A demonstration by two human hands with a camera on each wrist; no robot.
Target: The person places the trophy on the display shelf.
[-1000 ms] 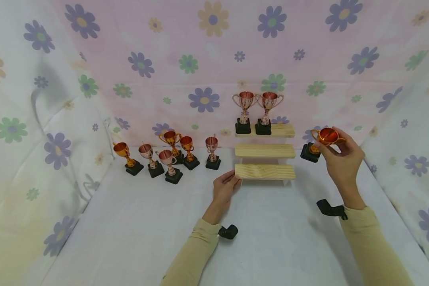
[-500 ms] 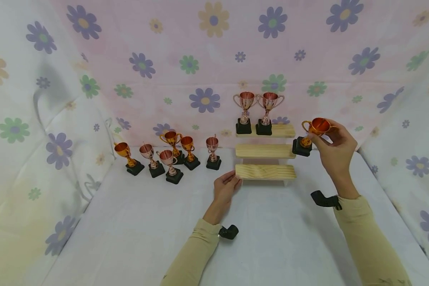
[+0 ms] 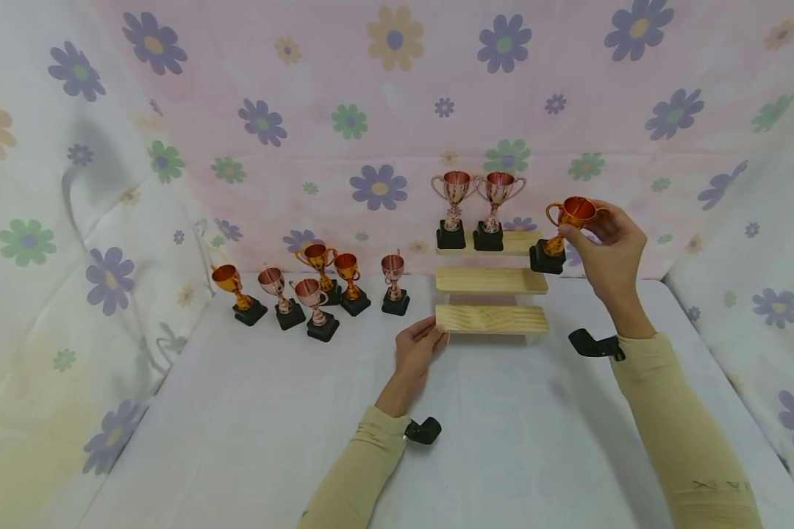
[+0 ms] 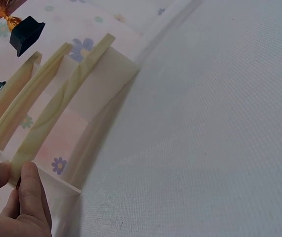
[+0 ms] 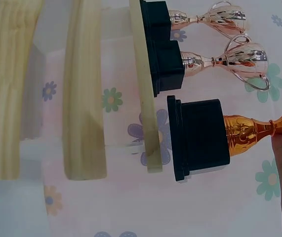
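Note:
My right hand (image 3: 612, 246) holds a gold trophy cup (image 3: 576, 213) by its upper part, upright. Its black base (image 5: 202, 136) hangs just off the right end of the top step, apart from the wood in the right wrist view. Two rose-gold trophy cups (image 3: 455, 187) (image 3: 499, 189) stand side by side on that top step of a three-tier wooden display stand (image 3: 492, 319). At the left end of the lowest step, my left hand (image 3: 418, 356) pinches the board between thumb and fingers (image 4: 30, 190).
Left of the stand, several gold and rose-gold trophies stand on the white table (image 3: 271, 426), among them a rose-gold trophy (image 3: 392, 268) nearest the stand and a gold trophy (image 3: 226, 279) farthest left. Flowered cloth (image 3: 304, 81) walls the back and sides.
My right hand has carried the gold trophy leftward and up, from beside the stand to the right end of the top step. My left hand stays on the lowest step.

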